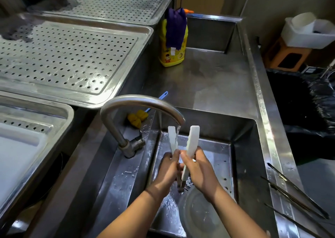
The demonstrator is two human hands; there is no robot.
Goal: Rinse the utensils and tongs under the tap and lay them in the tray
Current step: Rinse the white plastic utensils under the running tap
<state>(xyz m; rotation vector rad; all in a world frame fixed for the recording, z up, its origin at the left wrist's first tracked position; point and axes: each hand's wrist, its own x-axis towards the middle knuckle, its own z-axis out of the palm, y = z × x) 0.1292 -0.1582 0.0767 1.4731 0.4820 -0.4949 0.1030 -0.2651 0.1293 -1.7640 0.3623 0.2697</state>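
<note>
White-tipped tongs (192, 141) stand tips-up in the sink (243, 147) beneath the curved tap (137, 102), whose water stream falls between the two white arms. My left hand (169, 167) grips the left arm of the tongs. My right hand (198, 167) grips the right arm. The metal hinge end points down between my wrists. A perforated steel tray (68, 56) lies at the upper left, wet and bare. More metal tongs (297, 196) lie on the sink's right rim.
A yellow detergent bottle (173, 54) with a purple cloth draped on it stands on the steel counter behind the sink. A yellow sponge brush (136, 119) lies behind the tap. A clear bowl (199, 214) sits in the sink. A black bin bag (299, 103) is at right.
</note>
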